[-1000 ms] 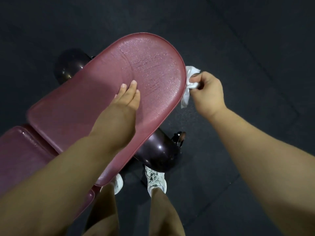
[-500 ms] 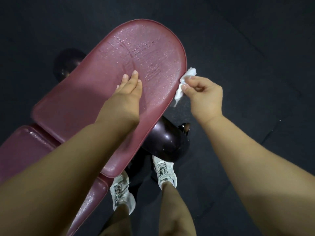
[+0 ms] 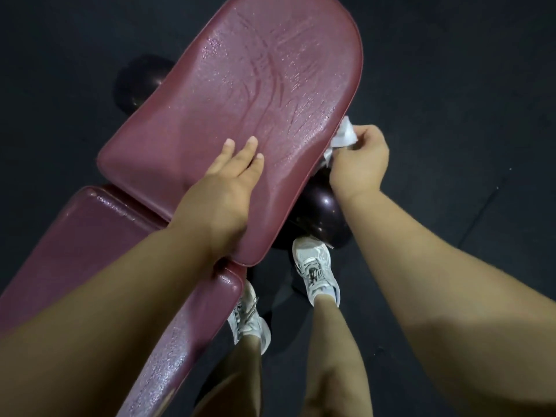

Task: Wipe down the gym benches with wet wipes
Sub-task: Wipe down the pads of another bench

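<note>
The maroon bench back pad (image 3: 255,94) fills the upper middle of the head view, its surface glistening with wet streaks. My left hand (image 3: 222,188) rests flat on the pad's near part, fingers straight. My right hand (image 3: 358,164) grips a crumpled white wet wipe (image 3: 344,136) and holds it against the pad's right side edge. The maroon seat pad (image 3: 90,236) lies lower left, partly covered by my left forearm.
A dark round roller pad (image 3: 319,218) sits under the bench by my right hand, another (image 3: 141,82) at the far left side. My two white sneakers (image 3: 316,266) stand on the black rubber floor (image 3: 451,70) beside the bench.
My right hand slid the wipe down along the pad's right edge toward me. The left hand shifted lower on the pad, and the view moved closer to the bench.
</note>
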The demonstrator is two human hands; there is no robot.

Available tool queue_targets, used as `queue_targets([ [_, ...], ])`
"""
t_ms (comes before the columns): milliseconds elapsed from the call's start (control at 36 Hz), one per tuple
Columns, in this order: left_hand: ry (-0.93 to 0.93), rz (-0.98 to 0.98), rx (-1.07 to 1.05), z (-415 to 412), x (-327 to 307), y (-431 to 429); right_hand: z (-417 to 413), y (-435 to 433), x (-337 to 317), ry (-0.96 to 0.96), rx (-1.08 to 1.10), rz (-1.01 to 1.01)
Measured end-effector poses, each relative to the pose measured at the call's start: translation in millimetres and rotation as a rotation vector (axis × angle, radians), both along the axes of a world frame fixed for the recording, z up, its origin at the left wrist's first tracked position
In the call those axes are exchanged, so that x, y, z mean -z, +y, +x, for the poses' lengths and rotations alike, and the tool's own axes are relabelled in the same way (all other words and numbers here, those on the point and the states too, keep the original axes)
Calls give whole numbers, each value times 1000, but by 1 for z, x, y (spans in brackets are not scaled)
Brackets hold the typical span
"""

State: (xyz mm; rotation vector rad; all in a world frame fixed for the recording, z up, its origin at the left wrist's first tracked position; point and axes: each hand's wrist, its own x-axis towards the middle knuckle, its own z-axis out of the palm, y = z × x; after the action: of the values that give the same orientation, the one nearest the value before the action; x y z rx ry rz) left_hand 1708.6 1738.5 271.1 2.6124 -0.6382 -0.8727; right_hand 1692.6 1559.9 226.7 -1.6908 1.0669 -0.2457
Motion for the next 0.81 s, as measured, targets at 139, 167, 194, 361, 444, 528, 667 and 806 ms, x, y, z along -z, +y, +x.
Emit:
queue_targets([
  [139, -30, -20, 34, -5, 0, 7, -58, 51, -8, 35, -125, 4],
  [167, -33, -16, 40, -7, 0, 9, -74, 62, -7, 58, -155, 36],
  [194, -33, -10, 49, -10, -1, 11, -86, 72, -7, 81, -171, 85],
  [361, -9, -24, 66, -35, -2, 38, -63, 71, -13, 15, 4, 59],
  [444, -14, -43, 54, -41, 0, 48, -38, 53, -15, 4, 67, 80],
  [528, -12, -65, 39, -45, 3, 52, -39, 50, -8, 86, -8, 30],
  [667, -73, -80, 28, -58, 8, 56, -88, 89, 3, 156, -141, 29],
  [806, -85, -49, 10, -86, 7, 72, -133, 119, 2, 162, -257, 158],
])
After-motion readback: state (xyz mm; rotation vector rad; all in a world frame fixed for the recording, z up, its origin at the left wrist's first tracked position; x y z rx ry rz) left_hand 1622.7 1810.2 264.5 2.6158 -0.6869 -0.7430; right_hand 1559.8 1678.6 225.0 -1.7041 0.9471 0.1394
